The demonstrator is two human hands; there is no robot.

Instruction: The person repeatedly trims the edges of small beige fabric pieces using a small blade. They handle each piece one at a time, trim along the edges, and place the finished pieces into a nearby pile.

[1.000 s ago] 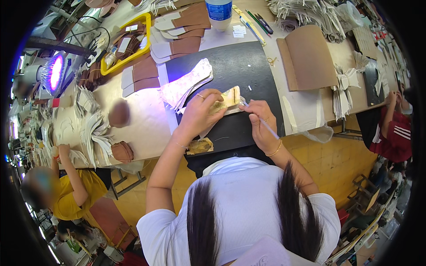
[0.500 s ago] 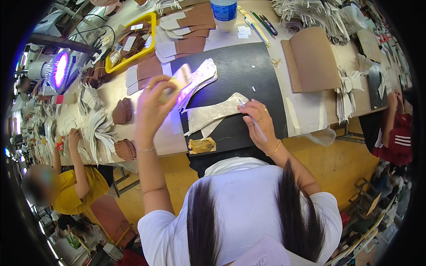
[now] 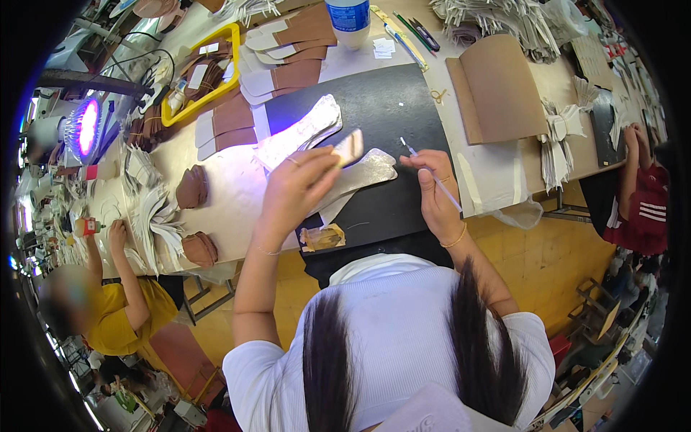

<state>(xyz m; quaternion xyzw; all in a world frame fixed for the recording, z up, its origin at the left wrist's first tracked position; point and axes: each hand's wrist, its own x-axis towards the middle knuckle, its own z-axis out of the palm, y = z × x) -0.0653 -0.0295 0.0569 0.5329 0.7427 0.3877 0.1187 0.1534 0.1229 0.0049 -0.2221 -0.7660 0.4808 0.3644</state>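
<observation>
My left hand (image 3: pixel 302 183) is closed on a small pale block with a brown band (image 3: pixel 350 146), held over shiny pale cut pieces; its exact kind I cannot make out. Between the fingers of my right hand (image 3: pixel 437 191) is a slim white pen-like stick (image 3: pixel 450 196), its tip pointing up and away from me above the black mat (image 3: pixel 392 101). One shiny bone-shaped piece (image 3: pixel 371 170) lies on the mat, partly behind my left hand, with another pale piece under it. Farther left, more such pieces (image 3: pixel 306 126) lie overlapped in bright lamp light.
A glowing lamp (image 3: pixel 88 128) stands at the left. Beyond the mat are brown-and-white cut pieces (image 3: pixel 288 75), a yellow tray (image 3: pixel 236 68) and a blue-labelled bottle (image 3: pixel 349 25). A folded brown board (image 3: pixel 504 90) lies right. Co-workers sit at both sides, one in a yellow shirt (image 3: pixel 144 306).
My left hand has come down and right with the pale block, over the near shiny piece. My right hand has lifted off that piece and shifted slightly right with the stick.
</observation>
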